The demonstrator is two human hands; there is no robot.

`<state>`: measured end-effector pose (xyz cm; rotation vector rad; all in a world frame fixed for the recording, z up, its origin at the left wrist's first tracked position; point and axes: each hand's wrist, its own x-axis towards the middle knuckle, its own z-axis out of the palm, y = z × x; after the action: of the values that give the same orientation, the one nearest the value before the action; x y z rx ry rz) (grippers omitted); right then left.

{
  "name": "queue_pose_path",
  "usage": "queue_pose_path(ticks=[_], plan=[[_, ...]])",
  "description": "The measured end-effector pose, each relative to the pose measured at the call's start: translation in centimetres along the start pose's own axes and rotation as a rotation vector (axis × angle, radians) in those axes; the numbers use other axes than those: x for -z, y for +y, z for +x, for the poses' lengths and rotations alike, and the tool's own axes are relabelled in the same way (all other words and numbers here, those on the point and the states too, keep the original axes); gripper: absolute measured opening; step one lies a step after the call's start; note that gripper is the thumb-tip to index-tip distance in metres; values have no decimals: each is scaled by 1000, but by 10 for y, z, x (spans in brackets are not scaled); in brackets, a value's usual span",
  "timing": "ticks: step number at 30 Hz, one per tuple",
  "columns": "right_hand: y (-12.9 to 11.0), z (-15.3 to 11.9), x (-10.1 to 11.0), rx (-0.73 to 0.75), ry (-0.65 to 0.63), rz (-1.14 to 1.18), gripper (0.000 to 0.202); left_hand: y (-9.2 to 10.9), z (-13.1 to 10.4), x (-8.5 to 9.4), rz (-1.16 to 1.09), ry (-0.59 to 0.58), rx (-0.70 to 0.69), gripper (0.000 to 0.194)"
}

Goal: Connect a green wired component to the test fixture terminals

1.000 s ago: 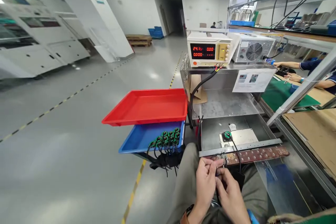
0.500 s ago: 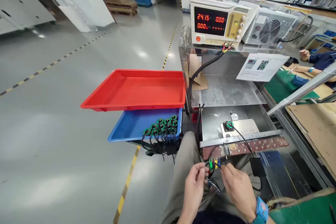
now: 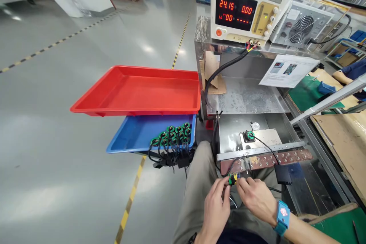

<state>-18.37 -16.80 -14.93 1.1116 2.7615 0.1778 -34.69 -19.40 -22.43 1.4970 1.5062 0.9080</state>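
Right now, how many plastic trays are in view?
2: a red tray on top, and a blue tray just beneath it holding green parts, left of the bench.

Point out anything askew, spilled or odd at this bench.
The green round parts sit bunched in the near corner of the blue tray, and their black leads spill over the rim and dangle. A torn piece of cardboard leans under the power supply. Nothing looks damaged.

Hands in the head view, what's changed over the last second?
Both hands came together: the left hand and right hand now pinch the coloured clips below the brown strip. The red tray, blue tray and power supply stayed put.
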Motion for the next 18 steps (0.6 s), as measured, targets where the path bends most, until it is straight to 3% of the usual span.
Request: queue_pose_path(ticks=[5, 10, 13, 18], plan=[[-1, 9, 5, -4, -45, -16, 17, 1, 2, -2, 287, -57, -161, 36], [-6, 15, 5, -61, -68, 13, 12, 2, 5, 1, 467, -77, -239, 43], [-6, 17, 2, -61, -39, 33, 14, -10, 6, -4, 498, -87, -277, 44], [-7, 19, -14, -112, 92, 60, 21, -44, 7, -21, 515, 5, -287, 45]])
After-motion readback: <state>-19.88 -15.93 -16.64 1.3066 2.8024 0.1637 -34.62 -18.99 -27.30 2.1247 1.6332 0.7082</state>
